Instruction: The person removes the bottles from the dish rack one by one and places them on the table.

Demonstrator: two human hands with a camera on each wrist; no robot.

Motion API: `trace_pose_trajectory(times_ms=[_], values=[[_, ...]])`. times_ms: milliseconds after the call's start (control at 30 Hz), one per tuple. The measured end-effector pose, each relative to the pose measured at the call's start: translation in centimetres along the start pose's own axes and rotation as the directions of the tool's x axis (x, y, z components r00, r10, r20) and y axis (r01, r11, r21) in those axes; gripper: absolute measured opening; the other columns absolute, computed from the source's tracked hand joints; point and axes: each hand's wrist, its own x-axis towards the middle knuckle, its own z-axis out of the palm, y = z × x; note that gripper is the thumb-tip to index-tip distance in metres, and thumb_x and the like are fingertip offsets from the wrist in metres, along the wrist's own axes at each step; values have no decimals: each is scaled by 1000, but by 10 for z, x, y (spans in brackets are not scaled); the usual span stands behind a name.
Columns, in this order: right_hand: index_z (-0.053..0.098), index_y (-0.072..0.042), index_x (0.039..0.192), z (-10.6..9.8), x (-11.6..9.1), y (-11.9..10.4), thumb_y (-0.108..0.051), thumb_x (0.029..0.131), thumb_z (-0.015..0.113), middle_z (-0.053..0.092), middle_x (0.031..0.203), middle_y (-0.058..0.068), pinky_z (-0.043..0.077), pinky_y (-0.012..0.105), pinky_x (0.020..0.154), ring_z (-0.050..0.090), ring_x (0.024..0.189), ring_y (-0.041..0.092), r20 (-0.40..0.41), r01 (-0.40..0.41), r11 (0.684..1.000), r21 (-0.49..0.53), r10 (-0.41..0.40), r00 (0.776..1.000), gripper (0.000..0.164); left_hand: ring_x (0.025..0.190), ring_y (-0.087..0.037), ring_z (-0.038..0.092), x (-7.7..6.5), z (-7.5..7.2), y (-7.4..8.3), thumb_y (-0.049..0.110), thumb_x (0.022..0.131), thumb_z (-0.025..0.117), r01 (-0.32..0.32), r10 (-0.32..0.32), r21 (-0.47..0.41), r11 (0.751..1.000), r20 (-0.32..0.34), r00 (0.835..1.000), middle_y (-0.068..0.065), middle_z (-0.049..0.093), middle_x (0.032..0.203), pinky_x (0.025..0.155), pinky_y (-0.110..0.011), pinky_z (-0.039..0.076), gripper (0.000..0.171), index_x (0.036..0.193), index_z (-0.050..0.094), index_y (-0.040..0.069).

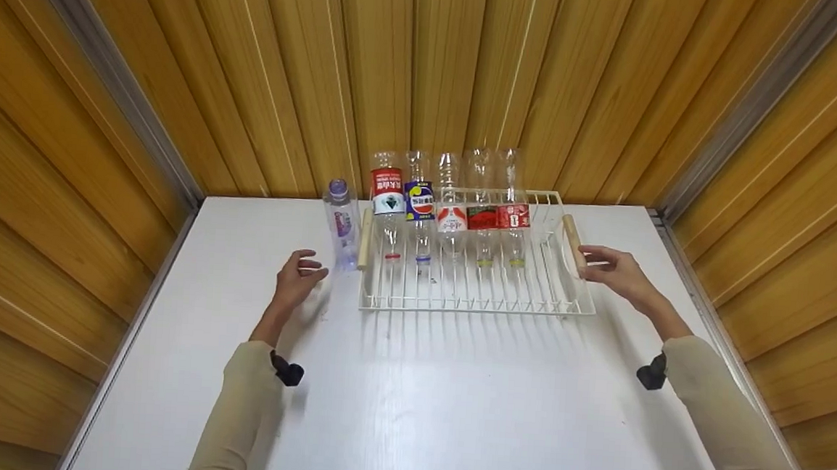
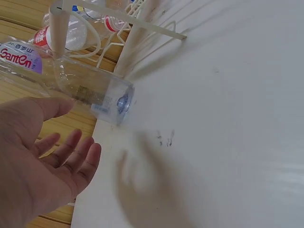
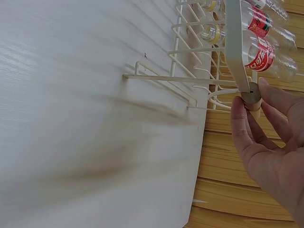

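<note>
A white wire dish rack [image 1: 472, 311] with wooden side handles stands toward the back of the table. Several clear plastic bottles [image 1: 453, 219] lean in it upside down, caps toward the front. My right hand [image 1: 618, 275] pinches the rack's right wooden handle [image 1: 573, 244] between thumb and fingers; the right wrist view shows the handle's end [image 3: 251, 97] between them. Just left of the rack, an uncapped purple-tinted bottle [image 1: 343, 223] stands upright. Beside its base is my left hand [image 1: 298, 278], fingers loosely bent and holding nothing; the left wrist view shows the palm [image 2: 28, 175] facing the bottle.
The white table [image 1: 408, 401] extends toward me in front of the rack. Wood-look panels [image 1: 443, 69] rise close behind the bottles and along both sides. Small dark marks [image 2: 165, 138] show on the table near the upright bottle.
</note>
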Motion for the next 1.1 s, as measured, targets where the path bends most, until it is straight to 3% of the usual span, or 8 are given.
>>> trace_pose_trajectory(times_ms=[100,267,367,500,633,767,967,1100], values=[[41,6,152,0,-1,0,-17,100,66,49,145,36,51,8,84,62,96,-8,-1,11,1000,11,-11,1000,62,110,-29,66,-9,-2,3,17,97,68,-11,13,-24,1000,53,999,-23,64,127,89,-37,57,49,141,51,1],[40,7,152,0,-1,-1,-12,101,64,48,144,37,51,8,85,62,96,-9,0,24,999,24,-24,1000,60,114,-37,65,-18,-1,9,23,99,68,-63,76,-79,995,167,983,-24,64,129,93,-48,56,50,143,52,6],[40,7,152,0,-1,-1,-12,100,65,48,145,37,52,9,85,61,95,-10,3,15,1000,23,-15,1000,60,120,-37,62,-22,1,14,28,98,70,-101,116,-69,992,278,954,-21,61,137,96,-48,55,59,151,47,14],[41,6,152,0,-1,-1,-14,100,66,49,145,36,52,9,85,62,97,-8,5,7,1000,17,-7,1000,61,125,-34,59,-27,7,25,31,96,73,-162,165,-42,986,414,895,-19,54,148,103,-49,52,72,158,37,26],[41,6,152,-1,-1,-3,-13,100,66,49,146,36,52,9,85,62,97,-8,1,10,1000,16,-10,1000,61,128,-34,58,-30,15,36,32,94,75,-188,179,-29,982,470,864,-17,47,155,108,-54,48,78,160,33,30],[41,7,151,-2,-1,-5,-12,100,64,49,145,36,52,9,85,63,100,-4,-1,16,1000,-4,-16,1000,59,129,-35,57,-29,21,38,31,94,75,-198,186,-26,980,475,860,-17,44,157,107,-54,49,81,162,31,25],[41,6,152,-6,3,-8,-16,101,65,48,149,33,51,12,89,59,128,43,19,-15,995,-99,17,1000,60,132,-39,55,-25,25,32,27,94,75,-183,184,-49,982,481,857,-17,42,159,111,-56,46,81,162,30,31],[41,4,152,-12,9,-15,-22,101,65,48,151,31,49,15,89,55,132,45,18,-25,991,-129,27,999,62,136,-39,52,-26,26,31,31,92,78,-145,162,-72,987,481,862,-16,40,161,113,-57,44,84,161,30,34]])
